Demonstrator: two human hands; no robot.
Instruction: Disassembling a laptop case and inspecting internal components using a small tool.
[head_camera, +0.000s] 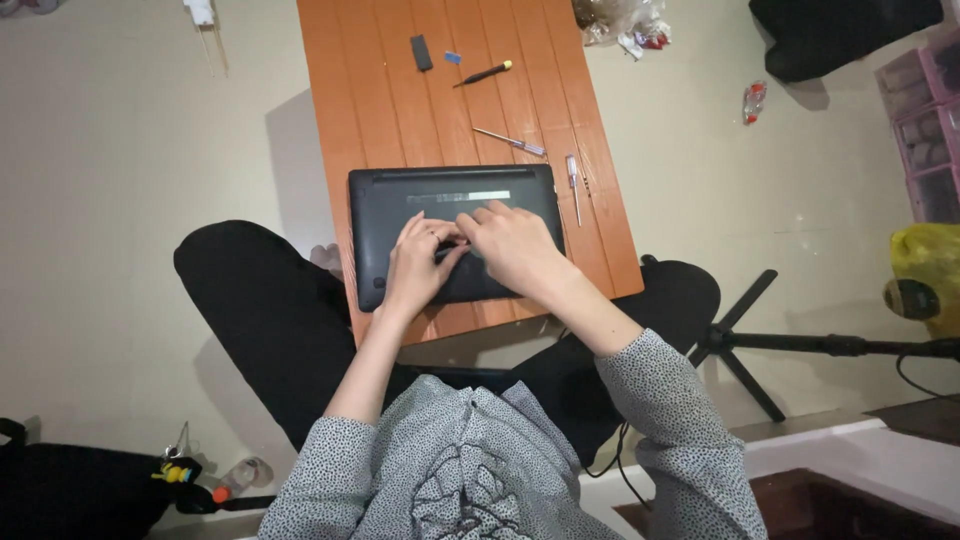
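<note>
Both hands rest on the underside of a black laptop (455, 235) that lies bottom-up at the near end of the orange tabletop (400, 100). The left hand (420, 262) lies flat with fingers spread on the casing, loose and holding nothing. The right hand (515, 245) sits just beside it, fingers bent down onto the same panel; whether it pinches anything small I cannot tell. Near the tabletop's right edge, just beside the laptop, lies a slim screwdriver (573, 185), and another with a clear handle (510, 142) lies just beyond the laptop's far edge. Toward the far end lie a black-and-yellow screwdriver (484, 73), a small blue piece (453, 58) and a black rectangular block (421, 52).
</note>
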